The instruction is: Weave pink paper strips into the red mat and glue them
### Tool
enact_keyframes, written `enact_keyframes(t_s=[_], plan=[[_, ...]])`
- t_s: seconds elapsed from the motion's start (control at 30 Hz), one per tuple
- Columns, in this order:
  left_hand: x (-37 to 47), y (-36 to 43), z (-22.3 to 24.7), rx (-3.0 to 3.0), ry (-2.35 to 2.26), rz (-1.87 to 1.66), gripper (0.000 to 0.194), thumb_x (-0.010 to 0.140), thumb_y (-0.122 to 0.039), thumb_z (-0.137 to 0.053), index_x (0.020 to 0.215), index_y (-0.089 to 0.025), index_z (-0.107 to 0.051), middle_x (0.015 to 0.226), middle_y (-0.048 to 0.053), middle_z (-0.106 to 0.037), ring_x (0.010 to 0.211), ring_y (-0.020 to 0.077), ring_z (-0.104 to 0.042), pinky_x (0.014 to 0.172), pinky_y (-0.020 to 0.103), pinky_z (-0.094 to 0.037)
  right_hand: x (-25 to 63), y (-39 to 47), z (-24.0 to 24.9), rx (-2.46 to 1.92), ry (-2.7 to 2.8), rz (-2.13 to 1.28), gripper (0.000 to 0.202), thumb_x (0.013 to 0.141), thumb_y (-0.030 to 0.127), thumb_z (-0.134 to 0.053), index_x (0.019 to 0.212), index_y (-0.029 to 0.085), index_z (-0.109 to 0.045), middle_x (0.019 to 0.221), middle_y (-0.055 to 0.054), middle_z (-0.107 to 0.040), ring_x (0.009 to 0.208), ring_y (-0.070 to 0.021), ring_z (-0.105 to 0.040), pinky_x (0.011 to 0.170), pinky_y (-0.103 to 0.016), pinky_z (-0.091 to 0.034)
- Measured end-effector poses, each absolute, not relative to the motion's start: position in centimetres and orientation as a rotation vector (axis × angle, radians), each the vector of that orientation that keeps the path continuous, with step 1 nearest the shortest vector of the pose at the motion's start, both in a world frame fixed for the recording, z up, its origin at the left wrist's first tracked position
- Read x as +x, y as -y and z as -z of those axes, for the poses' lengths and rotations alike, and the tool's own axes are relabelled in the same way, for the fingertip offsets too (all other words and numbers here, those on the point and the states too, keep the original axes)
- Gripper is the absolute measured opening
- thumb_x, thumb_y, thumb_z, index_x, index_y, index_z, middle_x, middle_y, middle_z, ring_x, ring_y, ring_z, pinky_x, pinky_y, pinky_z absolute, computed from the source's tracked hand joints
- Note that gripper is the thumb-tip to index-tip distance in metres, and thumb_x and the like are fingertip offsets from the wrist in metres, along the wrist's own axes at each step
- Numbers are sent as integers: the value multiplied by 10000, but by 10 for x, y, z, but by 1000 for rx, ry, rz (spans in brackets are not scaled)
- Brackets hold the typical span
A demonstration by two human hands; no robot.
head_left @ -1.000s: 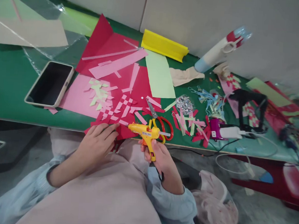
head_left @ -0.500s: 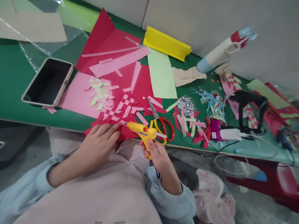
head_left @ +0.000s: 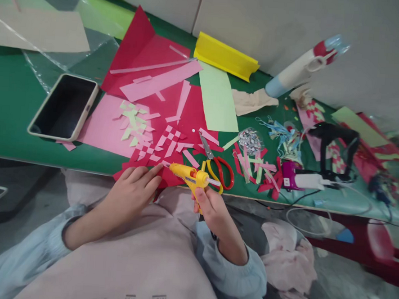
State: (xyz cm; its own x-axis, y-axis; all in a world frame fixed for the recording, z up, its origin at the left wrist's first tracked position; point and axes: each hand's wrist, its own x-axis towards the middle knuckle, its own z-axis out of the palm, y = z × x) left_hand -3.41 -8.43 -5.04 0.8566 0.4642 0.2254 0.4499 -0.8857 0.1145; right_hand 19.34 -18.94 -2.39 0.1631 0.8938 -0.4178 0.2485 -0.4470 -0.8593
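My right hand [head_left: 212, 208] is wrapped round the handle of a yellow glue gun [head_left: 188, 173], with a pale glue stick [head_left: 214, 182] poking from its back. The nozzle points left, close to a small pink paper piece at the fingertips of my left hand [head_left: 134, 186]. That hand lies with its fingers stretched over the red paper [head_left: 170, 180] at the table edge. Just beyond are woven pink-and-red checked strips [head_left: 168, 138] and green-and-pink woven strips [head_left: 132, 123]. Scissors [head_left: 220, 171] with red and yellow handles lie right behind the gun.
A phone [head_left: 65, 107] lies at left on the green table [head_left: 9, 106]. Farther back are a yellow folded card [head_left: 225, 56], a pale green sheet [head_left: 219, 99] and a white bottle [head_left: 295, 72]. Paper scraps, a sequin bag [head_left: 250, 141], a purple plug adapter [head_left: 290, 175] and cables lie at right.
The glue gun has tilted very slightly, and my right hand has shifted a little right. The left hand stays almost in place; the view has moved slightly.
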Motion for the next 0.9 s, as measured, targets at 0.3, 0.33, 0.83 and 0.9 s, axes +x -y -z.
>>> enact_keyframes(t_s=[0.3, 0.33, 0.83, 0.9], plan=[[-34, 87, 51, 2975, -743, -386, 183, 912, -177, -560, 1066, -158, -658, 1440, 138, -604, 948, 292, -567, 777, 435, -463, 195, 185, 15, -1861, 1120, -1266, 539, 952, 719, -401, 803, 225, -555, 618, -11, -562, 547, -167, -535, 573, -313, -400], [-34, 87, 51, 2967, -748, -387, 185, 914, -177, -558, 1068, -160, -658, 1436, 139, -607, 943, 290, -567, 779, 435, -462, 195, 186, 14, -1865, 1125, -1268, 536, 951, 717, -405, 796, 226, -554, 629, -13, -568, 542, -165, -531, 565, -313, -394], [-35, 87, 53, 2985, -737, -348, 236, 898, -171, -536, 1103, -158, -654, 1453, 149, -591, 962, 295, -569, 800, 435, -475, 195, 183, 10, -1896, 1174, -1259, 541, 950, 719, -394, 764, 234, -546, 572, -4, -553, 558, -185, -553, 606, -332, -399], [-35, 87, 52, 2956, -744, -352, 229, 895, -167, -538, 1090, -164, -658, 1446, 144, -598, 949, 294, -568, 789, 435, -470, 195, 182, 9, -1900, 1196, -1258, 540, 948, 720, -400, 742, 239, -533, 573, -8, -563, 549, -186, -554, 598, -333, -392]])
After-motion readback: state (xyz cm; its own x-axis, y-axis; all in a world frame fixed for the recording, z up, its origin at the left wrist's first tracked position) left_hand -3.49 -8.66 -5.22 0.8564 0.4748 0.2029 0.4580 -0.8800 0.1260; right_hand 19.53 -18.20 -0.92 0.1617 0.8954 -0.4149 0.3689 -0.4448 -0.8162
